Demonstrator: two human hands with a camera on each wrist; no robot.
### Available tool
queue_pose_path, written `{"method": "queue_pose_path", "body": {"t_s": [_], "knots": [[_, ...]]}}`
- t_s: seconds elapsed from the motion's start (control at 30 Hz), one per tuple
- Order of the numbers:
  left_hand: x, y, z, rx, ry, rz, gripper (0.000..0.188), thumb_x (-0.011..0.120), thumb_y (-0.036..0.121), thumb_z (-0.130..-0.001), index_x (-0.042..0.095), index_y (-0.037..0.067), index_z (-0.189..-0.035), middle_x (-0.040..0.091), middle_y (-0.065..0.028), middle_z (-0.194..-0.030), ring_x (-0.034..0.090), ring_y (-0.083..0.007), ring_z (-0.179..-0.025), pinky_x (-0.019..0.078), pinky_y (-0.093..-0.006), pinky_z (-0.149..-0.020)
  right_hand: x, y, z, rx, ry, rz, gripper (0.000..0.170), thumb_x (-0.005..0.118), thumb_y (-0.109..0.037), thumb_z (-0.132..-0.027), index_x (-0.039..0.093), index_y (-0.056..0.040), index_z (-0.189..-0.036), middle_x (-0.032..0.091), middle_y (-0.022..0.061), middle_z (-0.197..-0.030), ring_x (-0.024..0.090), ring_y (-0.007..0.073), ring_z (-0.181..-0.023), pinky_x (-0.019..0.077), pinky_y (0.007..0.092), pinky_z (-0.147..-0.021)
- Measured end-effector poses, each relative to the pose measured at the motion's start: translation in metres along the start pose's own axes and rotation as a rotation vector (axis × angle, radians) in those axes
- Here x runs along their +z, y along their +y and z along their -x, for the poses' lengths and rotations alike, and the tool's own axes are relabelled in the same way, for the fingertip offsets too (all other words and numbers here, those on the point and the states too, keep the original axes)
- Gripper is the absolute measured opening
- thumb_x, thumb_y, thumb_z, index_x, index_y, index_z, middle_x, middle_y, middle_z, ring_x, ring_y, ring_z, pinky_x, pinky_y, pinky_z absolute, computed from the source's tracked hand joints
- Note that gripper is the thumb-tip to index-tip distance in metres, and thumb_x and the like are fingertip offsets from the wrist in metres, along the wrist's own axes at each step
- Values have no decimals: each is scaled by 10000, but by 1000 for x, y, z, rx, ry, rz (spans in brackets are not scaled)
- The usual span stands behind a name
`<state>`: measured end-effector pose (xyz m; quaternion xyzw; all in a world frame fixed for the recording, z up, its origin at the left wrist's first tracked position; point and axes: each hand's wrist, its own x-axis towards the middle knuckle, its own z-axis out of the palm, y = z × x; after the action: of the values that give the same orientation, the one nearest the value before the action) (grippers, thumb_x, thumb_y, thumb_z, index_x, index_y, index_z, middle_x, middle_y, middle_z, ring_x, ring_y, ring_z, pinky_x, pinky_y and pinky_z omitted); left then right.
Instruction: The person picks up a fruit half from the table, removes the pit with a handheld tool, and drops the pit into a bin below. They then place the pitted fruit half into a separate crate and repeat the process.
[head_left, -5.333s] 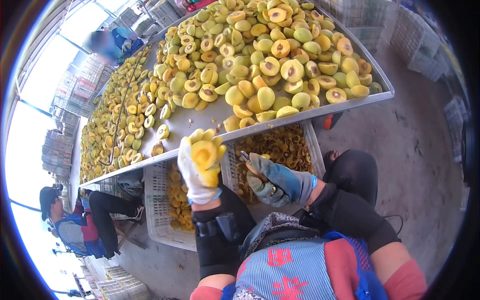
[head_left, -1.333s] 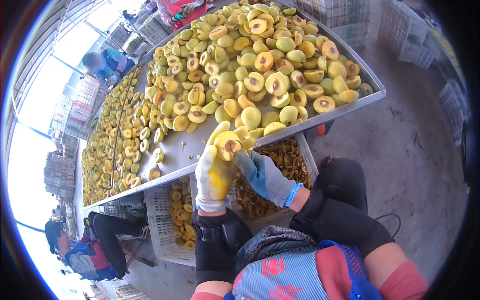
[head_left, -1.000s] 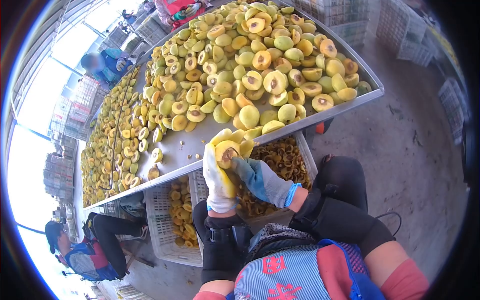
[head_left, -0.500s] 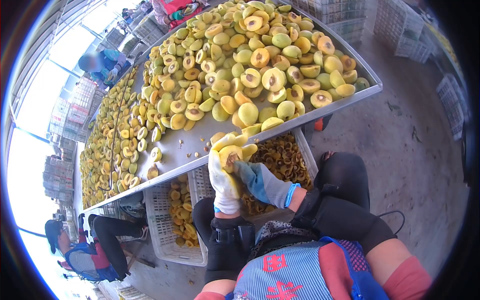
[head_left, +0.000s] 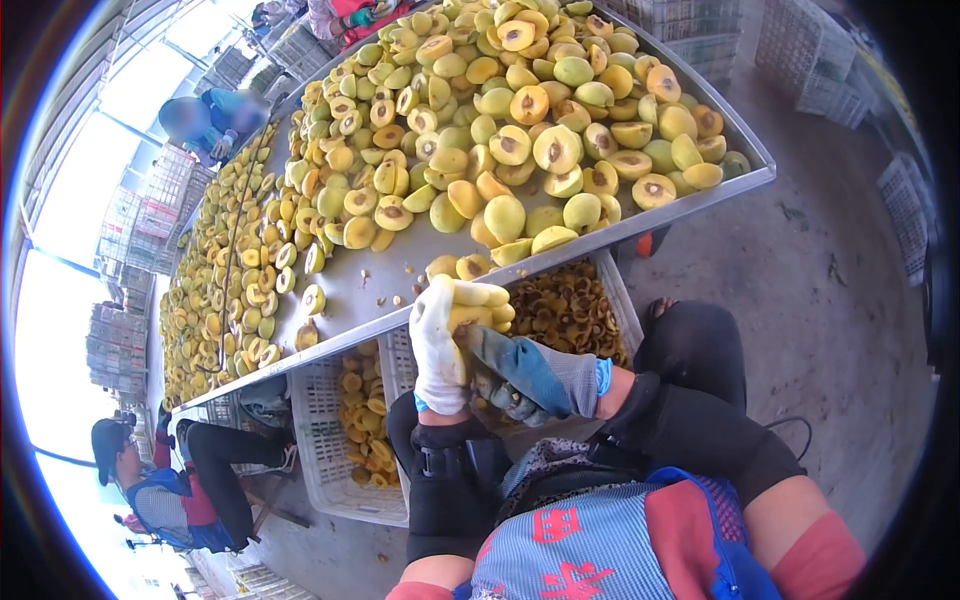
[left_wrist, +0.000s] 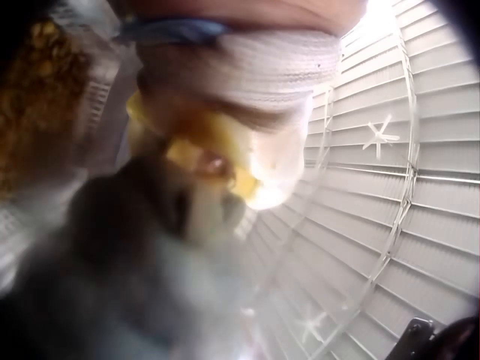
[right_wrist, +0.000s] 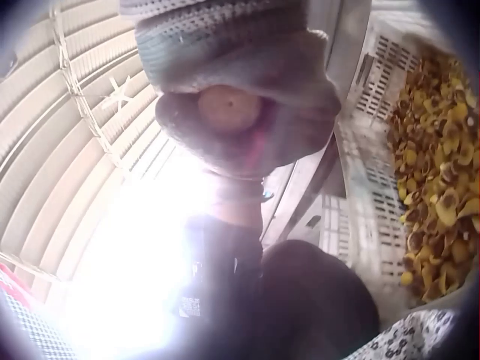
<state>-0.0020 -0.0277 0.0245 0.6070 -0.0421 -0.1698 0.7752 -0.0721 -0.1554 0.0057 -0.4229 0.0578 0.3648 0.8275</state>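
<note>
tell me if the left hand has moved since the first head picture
Yes, the left hand has shifted right along the table edge.

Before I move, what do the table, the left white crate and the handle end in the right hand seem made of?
Table: metal, probably steel; smooth grey, glinting edge. Crate: likely plastic, matte white, regularly slotted. Handle end: perhaps wood, dull tan; blur leaves plastic possible.
</note>
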Motion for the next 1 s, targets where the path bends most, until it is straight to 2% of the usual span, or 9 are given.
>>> {"method": "queue_pose_path", "body": {"t_s": [0.1, 0.23, 0.47, 0.53, 0.6, 0.67, 0.83, 0.93, 1.0], "knots": [[-16, 1, -6, -18, -227, -99, 459, 501, 404, -1013, 625, -16, -876, 690, -186, -832, 679, -302, -713, 574, -390, -656, 5, -10, 6, 46, 113, 234, 595, 464, -732, -937, 577, -163, -805, 458, -67, -617, 375, 63, -431, 281, 213, -385], [-7, -21, -10, 152, -215, 371, 417, 494, 473, -1008, 529, 110, -806, 546, -76, -670, 535, -238, -578, 487, -383, -533, -6, -4, -1, 207, -235, -163, 624, 463, -770, -910, 552, -169, -769, 384, -92, -573, 316, 32, -411, 235, 198, -368], [6, 4, 8, -3, 183, 489, 326, 556, 455, -989, 558, 154, -864, 623, -24, -817, 590, -210, -676, 519, -350, -551, 10, -6, 3, 77, -90, 165, 615, 456, -707, -953, 611, -129, -809, 458, -49, -574, 376, 69, -441, 301, 236, -410], [-42, 1, 1, -88, -114, 640, 272, 565, 406, -980, 582, 161, -863, 623, -14, -795, 618, -210, -696, 525, -346, -534, 7, 8, -3, -57, -11, 384, 602, 464, -645, -984, 648, -86, -857, 514, -21, -595, 436, 97, -493, 367, 270, -465], [-120, -17, -24, 165, -382, 922, 283, 522, 411, -1002, 608, 162, -897, 640, -32, -887, 655, -212, -796, 549, -333, -633, -9, 42, -24, -247, 53, 579, 586, 472, -579, -1012, 677, -40, -907, 570, 8, -625, 495, 125, -561, 429, 306, -538], [-106, 34, 16, 254, 388, 769, 287, 513, 384, -1009, 659, 137, -1019, 682, -41, -988, 675, -222, -858, 560, -326, -690, -12, 26, -15, -122, 231, 728, 654, 456, -605, -997, 708, -4, -1058, 660, 164, -736, 636, 309, -737, 488, 422, -715], [-220, 36, 24, 302, 1027, -711, 385, 691, 219, -913, 636, -18, -1212, 646, -171, -1199, 643, -264, -1052, 537, -381, -864, -26, 23, -22, -315, 612, 925, 548, 524, -521, -986, 685, 2, -1002, 664, 296, -864, 661, 447, -856, 509, 499, -758], [-184, 54, -5, 484, 982, -1141, 486, 699, 220, -887, 596, -61, -1269, 640, -187, -1177, 639, -265, -1031, 515, -351, -921, -21, 16, -22, -403, 663, 1017, 476, 573, -475, -966, 653, -7, -996, 675, 280, -887, 635, 474, -918, 514, 522, -764], [-167, 54, -52, 467, 708, -833, 486, 693, 205, -873, 598, -14, -1297, 652, -161, -1160, 621, -256, -1075, 498, -348, -946, -18, 11, -21, -426, 626, 1041, 425, 601, -439, -959, 633, -18, -1014, 681, 264, -882, 648, 461, -887, 515, 514, -752]]}}
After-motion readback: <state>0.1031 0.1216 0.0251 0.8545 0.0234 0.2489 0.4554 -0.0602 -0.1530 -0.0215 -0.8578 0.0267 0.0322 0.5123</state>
